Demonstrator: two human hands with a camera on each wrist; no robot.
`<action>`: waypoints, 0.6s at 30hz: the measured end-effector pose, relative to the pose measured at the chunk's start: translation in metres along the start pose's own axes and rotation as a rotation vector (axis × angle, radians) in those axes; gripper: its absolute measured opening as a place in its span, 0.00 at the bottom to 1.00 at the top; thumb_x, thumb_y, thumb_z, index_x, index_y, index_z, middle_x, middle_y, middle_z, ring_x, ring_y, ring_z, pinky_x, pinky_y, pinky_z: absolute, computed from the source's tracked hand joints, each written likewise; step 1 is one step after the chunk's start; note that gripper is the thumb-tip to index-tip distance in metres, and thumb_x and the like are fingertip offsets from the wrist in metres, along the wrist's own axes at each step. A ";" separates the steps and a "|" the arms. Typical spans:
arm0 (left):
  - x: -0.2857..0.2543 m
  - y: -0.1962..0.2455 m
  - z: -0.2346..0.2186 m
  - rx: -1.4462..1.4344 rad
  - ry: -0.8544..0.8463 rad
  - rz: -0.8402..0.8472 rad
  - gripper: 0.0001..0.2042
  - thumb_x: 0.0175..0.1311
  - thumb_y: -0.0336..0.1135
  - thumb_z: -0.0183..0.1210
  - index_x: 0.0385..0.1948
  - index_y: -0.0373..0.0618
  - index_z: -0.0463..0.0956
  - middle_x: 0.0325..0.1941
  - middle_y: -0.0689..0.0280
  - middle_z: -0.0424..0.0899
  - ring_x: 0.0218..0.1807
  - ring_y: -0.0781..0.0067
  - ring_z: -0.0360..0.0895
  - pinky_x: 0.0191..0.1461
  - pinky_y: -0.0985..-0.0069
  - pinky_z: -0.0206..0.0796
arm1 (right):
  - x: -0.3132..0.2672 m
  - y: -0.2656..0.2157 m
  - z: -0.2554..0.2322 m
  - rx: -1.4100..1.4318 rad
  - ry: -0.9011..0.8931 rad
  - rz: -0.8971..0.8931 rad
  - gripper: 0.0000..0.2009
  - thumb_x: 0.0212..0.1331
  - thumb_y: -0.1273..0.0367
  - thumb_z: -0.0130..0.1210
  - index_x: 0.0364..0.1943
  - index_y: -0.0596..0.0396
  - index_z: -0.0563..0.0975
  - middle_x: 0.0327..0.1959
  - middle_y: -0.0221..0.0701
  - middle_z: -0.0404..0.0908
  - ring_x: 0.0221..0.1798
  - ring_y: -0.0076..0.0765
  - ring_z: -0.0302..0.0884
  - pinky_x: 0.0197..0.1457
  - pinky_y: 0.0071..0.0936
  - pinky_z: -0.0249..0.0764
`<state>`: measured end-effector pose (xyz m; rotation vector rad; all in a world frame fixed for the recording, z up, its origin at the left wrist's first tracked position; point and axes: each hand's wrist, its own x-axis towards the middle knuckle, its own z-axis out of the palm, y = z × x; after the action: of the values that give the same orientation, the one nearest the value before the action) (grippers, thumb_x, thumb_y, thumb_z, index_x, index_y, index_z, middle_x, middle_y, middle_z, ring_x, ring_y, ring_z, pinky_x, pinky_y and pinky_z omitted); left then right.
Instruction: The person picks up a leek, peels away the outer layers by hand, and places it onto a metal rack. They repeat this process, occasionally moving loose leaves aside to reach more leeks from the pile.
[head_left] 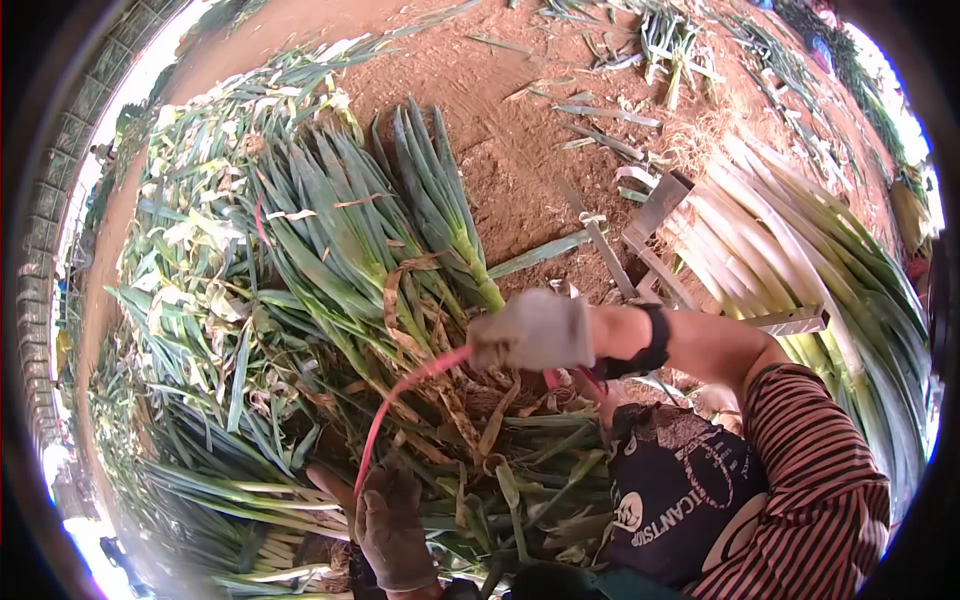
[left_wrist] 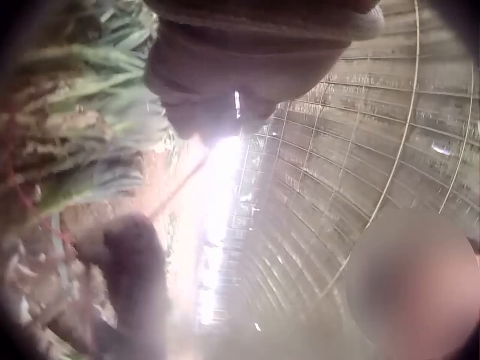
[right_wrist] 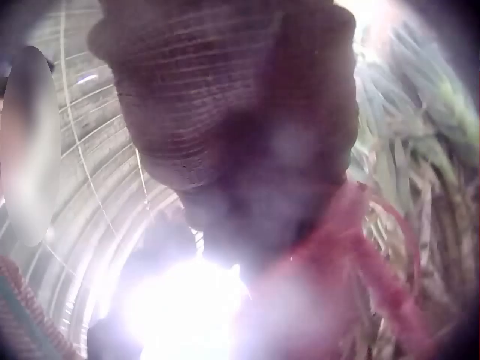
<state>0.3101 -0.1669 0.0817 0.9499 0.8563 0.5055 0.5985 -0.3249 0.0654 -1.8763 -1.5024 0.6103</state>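
Observation:
In the head view, the gloved right hand [head_left: 535, 330] grips a pink-red ribbon [head_left: 412, 378] above the lower ends of a bundle of green onions [head_left: 340, 235]. That ribbon runs taut down to the gloved left hand [head_left: 393, 528], whose fingers curl round its other end. Brown dry leaves hang among the stalks under the right hand. The left wrist view has the glove [left_wrist: 240, 71] dark and blurred at the top. The right wrist view shows the glove [right_wrist: 240, 105] with pink ribbon [right_wrist: 341, 240] hanging beside it.
Leafy trimmings [head_left: 190, 260] cover the left side. A metal frame [head_left: 655, 215] stands right of the right hand, beside trimmed onions [head_left: 780, 235] with white stalks. More onions [head_left: 250, 500] lie at lower left. A dark printed cloth [head_left: 680, 490] covers the person's lap.

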 end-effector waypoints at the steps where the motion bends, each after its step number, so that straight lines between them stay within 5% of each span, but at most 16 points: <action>1: -0.007 -0.002 -0.015 -0.013 -0.004 -0.030 0.18 0.71 0.40 0.52 0.52 0.33 0.72 0.50 0.55 0.81 0.48 0.58 0.80 0.52 0.64 0.75 | -0.006 -0.011 -0.020 -0.012 0.081 0.066 0.07 0.63 0.66 0.54 0.38 0.53 0.78 0.29 0.31 0.82 0.31 0.31 0.82 0.35 0.29 0.79; 3: -0.020 -0.002 -0.046 0.076 -0.007 -0.021 0.17 0.70 0.40 0.53 0.50 0.34 0.74 0.45 0.56 0.82 0.43 0.62 0.81 0.48 0.67 0.75 | -0.022 -0.039 -0.059 -0.070 0.336 0.071 0.09 0.66 0.63 0.52 0.35 0.53 0.78 0.23 0.30 0.80 0.22 0.32 0.79 0.27 0.29 0.78; 5: -0.036 0.002 -0.074 0.148 0.023 -0.012 0.16 0.69 0.39 0.54 0.48 0.35 0.75 0.43 0.57 0.82 0.41 0.64 0.81 0.46 0.69 0.75 | -0.048 -0.056 -0.100 -0.485 0.594 0.055 0.11 0.68 0.64 0.51 0.32 0.53 0.79 0.22 0.31 0.80 0.19 0.29 0.76 0.22 0.24 0.75; 6: -0.044 0.006 -0.082 0.163 0.055 -0.014 0.14 0.70 0.38 0.53 0.46 0.35 0.76 0.41 0.58 0.83 0.39 0.66 0.81 0.45 0.71 0.75 | -0.063 -0.066 -0.123 -0.563 0.718 0.007 0.06 0.63 0.68 0.54 0.38 0.54 0.80 0.22 0.34 0.80 0.18 0.32 0.75 0.22 0.26 0.74; 10: -0.073 0.010 -0.116 0.138 0.136 0.067 0.15 0.70 0.39 0.53 0.44 0.35 0.77 0.39 0.61 0.82 0.39 0.70 0.80 0.44 0.74 0.74 | -0.175 -0.080 -0.249 -1.522 0.658 0.012 0.09 0.64 0.67 0.52 0.44 0.49 0.79 0.29 0.37 0.82 0.27 0.44 0.81 0.28 0.36 0.76; 11: -0.075 0.007 -0.130 0.053 0.150 0.071 0.15 0.70 0.39 0.53 0.44 0.35 0.77 0.39 0.61 0.82 0.38 0.70 0.80 0.44 0.74 0.74 | -0.201 -0.093 -0.268 -1.465 0.607 0.702 0.11 0.65 0.63 0.50 0.46 0.50 0.78 0.34 0.39 0.83 0.34 0.47 0.82 0.34 0.40 0.76; 13: -0.075 -0.004 -0.157 -0.120 0.173 0.073 0.14 0.70 0.39 0.53 0.44 0.35 0.77 0.39 0.61 0.82 0.38 0.70 0.80 0.44 0.76 0.73 | -0.298 -0.054 -0.346 -1.495 0.461 1.232 0.19 0.60 0.69 0.50 0.57 0.47 0.73 0.47 0.42 0.81 0.47 0.50 0.81 0.49 0.44 0.77; 14: -0.081 0.003 -0.155 -0.222 0.156 0.076 0.14 0.70 0.39 0.52 0.43 0.35 0.77 0.38 0.62 0.82 0.38 0.71 0.80 0.43 0.76 0.73 | -0.324 -0.082 -0.343 -1.623 0.362 1.336 0.23 0.57 0.67 0.54 0.59 0.47 0.71 0.50 0.41 0.80 0.51 0.51 0.78 0.51 0.43 0.76; 16: -0.096 0.028 -0.136 -0.114 0.151 0.187 0.14 0.70 0.39 0.52 0.43 0.35 0.77 0.38 0.62 0.82 0.38 0.71 0.80 0.43 0.76 0.73 | -0.337 -0.121 -0.351 -1.617 0.248 1.221 0.24 0.55 0.62 0.57 0.58 0.49 0.72 0.53 0.40 0.79 0.54 0.50 0.77 0.55 0.41 0.73; 18: -0.106 0.037 -0.137 -0.162 0.128 0.212 0.14 0.70 0.40 0.53 0.43 0.36 0.77 0.38 0.62 0.82 0.37 0.71 0.80 0.43 0.76 0.73 | -0.319 -0.152 -0.337 -1.405 0.447 0.968 0.21 0.56 0.60 0.58 0.53 0.51 0.75 0.50 0.41 0.80 0.52 0.50 0.78 0.54 0.40 0.74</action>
<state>0.1367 -0.1557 0.1153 0.8701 0.8193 0.8139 0.6598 -0.6812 0.3930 -3.4654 -0.5172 -0.7601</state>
